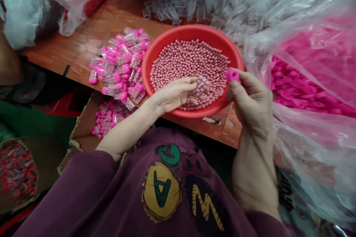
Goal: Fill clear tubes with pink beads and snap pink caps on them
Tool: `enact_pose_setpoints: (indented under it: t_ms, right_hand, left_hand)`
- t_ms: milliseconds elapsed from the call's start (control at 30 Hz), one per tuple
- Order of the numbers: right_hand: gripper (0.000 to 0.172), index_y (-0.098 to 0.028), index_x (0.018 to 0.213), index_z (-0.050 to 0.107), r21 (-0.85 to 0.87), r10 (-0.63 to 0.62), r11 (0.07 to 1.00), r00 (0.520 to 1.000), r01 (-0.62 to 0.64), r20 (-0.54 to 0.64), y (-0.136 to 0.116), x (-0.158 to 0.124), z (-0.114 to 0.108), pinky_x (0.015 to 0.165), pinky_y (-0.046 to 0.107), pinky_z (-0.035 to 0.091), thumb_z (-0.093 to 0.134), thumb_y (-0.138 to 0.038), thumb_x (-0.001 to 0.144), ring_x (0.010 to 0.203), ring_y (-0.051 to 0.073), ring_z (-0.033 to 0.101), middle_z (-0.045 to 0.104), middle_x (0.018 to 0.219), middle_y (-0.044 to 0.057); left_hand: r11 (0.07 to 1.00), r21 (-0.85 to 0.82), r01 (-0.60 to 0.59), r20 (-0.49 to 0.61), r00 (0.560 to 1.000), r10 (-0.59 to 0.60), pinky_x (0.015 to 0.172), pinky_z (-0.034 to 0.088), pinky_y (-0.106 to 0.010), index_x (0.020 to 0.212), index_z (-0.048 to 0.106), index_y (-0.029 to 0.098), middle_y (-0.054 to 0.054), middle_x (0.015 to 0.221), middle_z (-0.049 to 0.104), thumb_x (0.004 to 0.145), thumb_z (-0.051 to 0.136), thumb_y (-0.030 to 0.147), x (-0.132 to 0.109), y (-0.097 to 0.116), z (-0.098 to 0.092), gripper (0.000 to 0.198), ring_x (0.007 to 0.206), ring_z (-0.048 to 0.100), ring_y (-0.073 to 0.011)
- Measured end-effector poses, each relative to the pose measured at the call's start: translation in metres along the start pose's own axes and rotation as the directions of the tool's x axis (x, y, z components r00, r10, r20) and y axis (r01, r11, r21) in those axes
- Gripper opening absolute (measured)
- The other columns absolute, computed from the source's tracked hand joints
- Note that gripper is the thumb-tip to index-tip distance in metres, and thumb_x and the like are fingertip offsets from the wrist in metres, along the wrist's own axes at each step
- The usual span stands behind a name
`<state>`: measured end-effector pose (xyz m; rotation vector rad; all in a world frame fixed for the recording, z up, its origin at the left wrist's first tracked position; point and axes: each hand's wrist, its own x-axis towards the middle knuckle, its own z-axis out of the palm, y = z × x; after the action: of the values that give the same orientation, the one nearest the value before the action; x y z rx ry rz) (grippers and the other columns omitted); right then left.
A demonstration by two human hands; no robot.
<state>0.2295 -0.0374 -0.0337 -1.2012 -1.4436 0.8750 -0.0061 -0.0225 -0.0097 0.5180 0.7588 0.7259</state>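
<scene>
My left hand [178, 94] is closed around a small clear tube [200, 86] packed with pink beads, held over the red basin [191, 113]. Pink round beads [186, 59] cover the bottom of that basin. At its right rim my right hand [249, 96] pinches a bright pink cap [232, 75] between thumb and fingers; a dark hole shows in the cap. The tube and the cap are apart. Left of the basin lies a heap of bead-filled tubes with pink caps [119, 66].
Empty clear tubes [191, 5] spread behind the basin. A plastic bag of pink caps [308, 85] stands at right. Below the table's left edge, a cardboard box [83, 124] holds more capped tubes. A box of red pieces [18, 172] and another person's arm [9, 63] are at left.
</scene>
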Motion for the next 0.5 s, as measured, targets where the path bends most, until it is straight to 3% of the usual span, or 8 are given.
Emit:
enact_pose_setpoints:
  t_ms: [100,200,367,500]
  right_hand:
    - [0.041,-0.037,0.127,0.082,0.020,0.044,0.999,0.999,-0.044,-0.006,-0.010,0.002,0.027,0.089,0.045,0.071,0.085,-0.067,0.100,0.098,0.025,0.079,0.081,0.110,0.003]
    - [0.041,-0.033,0.121,0.083,-0.063,0.026,0.998,0.997,-0.021,0.072,-0.010,0.003,0.039,0.105,0.049,0.071,0.085,-0.069,0.100,0.112,0.028,0.082,0.085,0.117,0.005]
    - [0.031,-0.031,0.118,0.087,-0.214,0.010,0.976,0.985,0.028,0.175,-0.014,0.004,0.033,0.105,0.047,0.068,0.081,-0.058,0.105,0.108,0.027,0.081,0.087,0.117,0.005]
    - [0.021,-0.030,0.118,0.087,-0.346,-0.025,0.931,0.967,0.115,0.253,-0.015,0.010,0.019,0.103,0.049,0.067,0.079,-0.046,0.107,0.105,0.028,0.080,0.086,0.113,0.006]
  left_hand:
    - [0.999,-0.016,-0.033,-0.035,0.999,0.033,0.079,0.060,-0.029,0.120,0.080,0.018,-0.011,0.114,0.087,0.106,0.072,0.021,-0.004,-0.006,-0.005,0.016,0.096,0.082,-0.0197]
    - [0.999,-0.021,-0.035,-0.059,0.998,0.034,0.079,0.058,-0.029,0.114,0.080,0.017,-0.010,0.107,0.086,0.109,0.069,0.023,-0.005,-0.008,-0.008,0.014,0.093,0.079,-0.0189]
    - [0.998,-0.061,0.007,-0.110,0.994,-0.013,0.071,0.048,-0.029,0.101,0.077,0.015,-0.005,0.089,0.078,0.110,0.066,0.019,-0.006,-0.004,-0.005,0.015,0.078,0.070,-0.0147]
    - [0.996,-0.080,0.027,-0.145,0.989,-0.038,0.071,0.045,-0.030,0.102,0.076,0.014,-0.004,0.086,0.076,0.112,0.066,0.019,-0.006,-0.003,-0.003,0.015,0.075,0.067,-0.0136]
